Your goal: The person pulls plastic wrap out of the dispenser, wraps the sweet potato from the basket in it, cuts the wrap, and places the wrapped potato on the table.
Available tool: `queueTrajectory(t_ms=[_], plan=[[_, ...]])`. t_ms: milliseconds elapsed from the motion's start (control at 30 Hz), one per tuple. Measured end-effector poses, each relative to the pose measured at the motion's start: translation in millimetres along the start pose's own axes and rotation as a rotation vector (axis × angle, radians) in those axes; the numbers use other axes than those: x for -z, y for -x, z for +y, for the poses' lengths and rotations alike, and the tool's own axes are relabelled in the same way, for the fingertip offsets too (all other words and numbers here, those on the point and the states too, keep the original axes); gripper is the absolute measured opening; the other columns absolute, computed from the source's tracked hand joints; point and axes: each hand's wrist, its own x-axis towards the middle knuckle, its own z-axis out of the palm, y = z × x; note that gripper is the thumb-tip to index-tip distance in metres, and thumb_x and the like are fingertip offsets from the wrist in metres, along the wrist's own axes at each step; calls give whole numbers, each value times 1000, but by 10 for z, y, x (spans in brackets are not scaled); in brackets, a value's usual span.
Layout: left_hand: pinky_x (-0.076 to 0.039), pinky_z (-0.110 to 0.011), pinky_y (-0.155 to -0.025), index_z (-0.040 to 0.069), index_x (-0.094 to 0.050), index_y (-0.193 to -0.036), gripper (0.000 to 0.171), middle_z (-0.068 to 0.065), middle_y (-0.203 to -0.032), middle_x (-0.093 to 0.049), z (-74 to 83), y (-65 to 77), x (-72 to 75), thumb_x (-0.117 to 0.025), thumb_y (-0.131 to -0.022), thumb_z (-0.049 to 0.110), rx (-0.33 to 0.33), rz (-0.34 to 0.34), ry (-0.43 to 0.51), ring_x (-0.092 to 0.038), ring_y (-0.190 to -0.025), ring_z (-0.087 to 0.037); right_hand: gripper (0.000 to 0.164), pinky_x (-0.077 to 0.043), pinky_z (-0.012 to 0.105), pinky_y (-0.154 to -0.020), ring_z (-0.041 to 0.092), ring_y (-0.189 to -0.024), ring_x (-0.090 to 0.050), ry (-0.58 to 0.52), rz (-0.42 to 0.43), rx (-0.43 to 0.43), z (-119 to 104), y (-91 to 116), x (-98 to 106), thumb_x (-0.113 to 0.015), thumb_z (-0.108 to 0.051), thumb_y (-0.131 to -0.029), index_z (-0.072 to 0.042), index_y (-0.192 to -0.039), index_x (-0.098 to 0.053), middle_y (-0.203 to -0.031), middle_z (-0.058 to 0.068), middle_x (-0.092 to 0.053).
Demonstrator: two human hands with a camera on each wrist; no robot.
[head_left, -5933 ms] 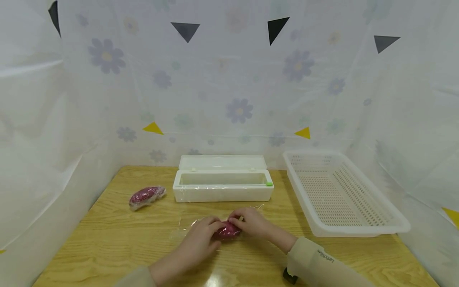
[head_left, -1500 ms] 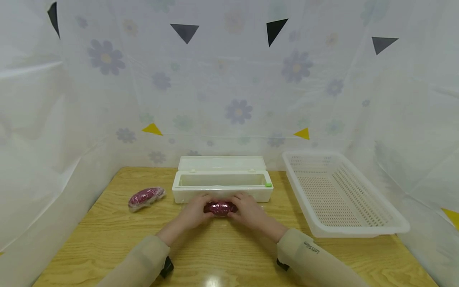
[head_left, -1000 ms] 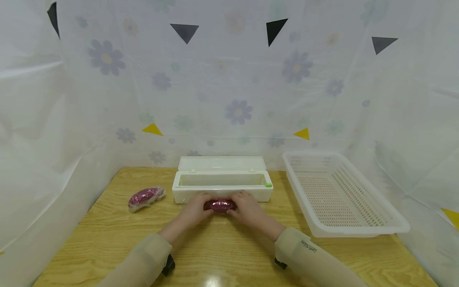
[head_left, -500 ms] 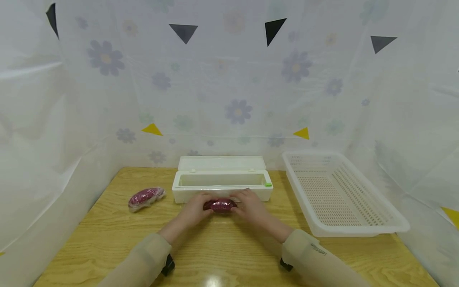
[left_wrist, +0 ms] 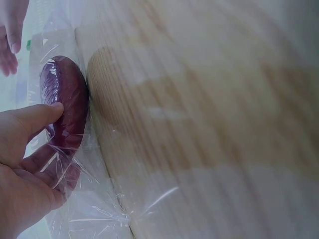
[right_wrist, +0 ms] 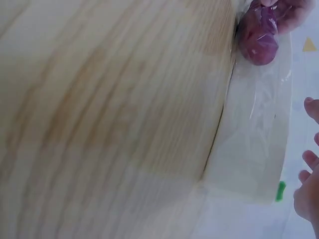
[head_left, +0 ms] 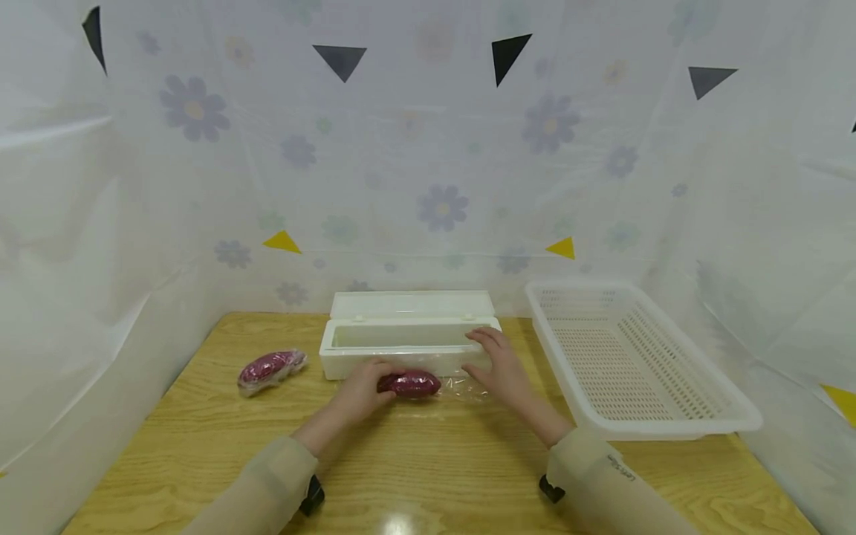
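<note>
A purple sweet potato (head_left: 413, 384) in clear plastic film (head_left: 461, 388) lies against the front of a white cling film dispenser (head_left: 374, 364), its lid (head_left: 414, 304) up. My left hand (head_left: 363, 388) grips the sweet potato's left end, thumb on the near side and fingers beyond, as the left wrist view shows. Film spreads out from both ends. Over the dispenser's right end, my right hand (head_left: 503, 369) is raised with fingers apart and nothing in them. It hides the green cutter (right_wrist: 280, 191) in the head view; the right wrist view shows it beside the fingers.
Another film-wrapped sweet potato (head_left: 270, 369) lies on the wooden table (head_left: 401, 475) at the left. A white perforated plastic basket (head_left: 675, 429) stands at the right. Behind the table hangs a flowered white curtain (head_left: 374, 186).
The sweet potato has moved away from me, up to the dispenser, and turned level. My right hand has just let go of its right end and moved right and up. The left keeps its grip.
</note>
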Motion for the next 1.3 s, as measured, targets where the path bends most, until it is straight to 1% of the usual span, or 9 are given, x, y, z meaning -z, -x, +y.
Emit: queueTrajectory(t_ms=[167,333,433,500,567,667,800,1000,1300], plan=[[-45,-46,-95,6,-68,-111,37,-14,-115,-63,2,7,0,-77,-75,3,4,-5,4,-58,-109,-33,61,-32,50,-107,35,-132,-35,-44,14,-137,140,-3,10,-75,-25,-81,-5,-133,-50,-139,16,-43],[-46,-45,-94,5,-68,-110,36,-14,-114,-63,9,5,5,-76,-76,3,11,-8,18,-58,-108,-33,73,-31,55,-106,39,-133,-32,-153,-6,-294,243,13,20,-75,-32,-81,-7,-140,-40,-146,20,-34],[-46,-45,-94,5,-68,-110,36,-14,-113,-63,10,4,3,-76,-75,3,14,-8,21,-58,-107,-32,79,-35,54,-104,39,-134,-32,-197,-33,-363,314,20,14,-74,-36,-81,-10,-145,-34,-148,19,-31],[-46,-45,-93,5,-68,-110,36,-13,-112,-64,8,3,0,-77,-75,3,13,-6,20,-58,-107,-32,82,-41,51,-97,38,-126,-41,-218,-56,-392,346,21,12,-73,-38,-82,-13,-147,-30,-149,18,-30],[-46,-45,-94,6,-68,-109,35,-13,-112,-64,5,3,-4,-77,-75,3,13,-4,20,-58,-107,-32,83,-46,45,-88,34,-115,-48,-215,-68,-407,372,20,7,-71,-40,-82,-15,-149,-28,-150,17,-31],[-46,-45,-94,7,-68,-109,35,-12,-112,-64,-1,2,-7,-77,-75,3,7,1,18,-58,-107,-32,83,-46,46,-87,37,-113,-49,-229,-84,-425,390,14,5,-69,-40,-83,-16,-149,-26,-150,18,-31],[-46,-45,-95,7,-68,-109,36,-13,-113,-64,-18,1,-6,-77,-75,4,-2,0,16,-58,-108,-32,80,-39,54,-100,44,-130,-37,-252,-88,-448,407,0,10,-69,-36,-84,-17,-149,-26,-151,20,-29],[-46,-45,-95,8,-68,-111,36,-12,-115,-63,-53,4,-13,-77,-76,5,11,-18,9,-57,-110,-32,77,-38,51,-102,42,-132,-35,-298,-90,-455,414,-9,36,-71,-30,-84,-15,-148,-30,-151,19,-28],[-46,-43,-94,9,-67,-111,38,-9,-113,-63,-76,10,-17,-78,-76,6,10,-28,20,-57,-108,-29,76,-40,49,-101,43,-131,-36,-295,-106,-478,472,2,48,-72,-34,-82,-13,-146,-35,-152,15,-28]])
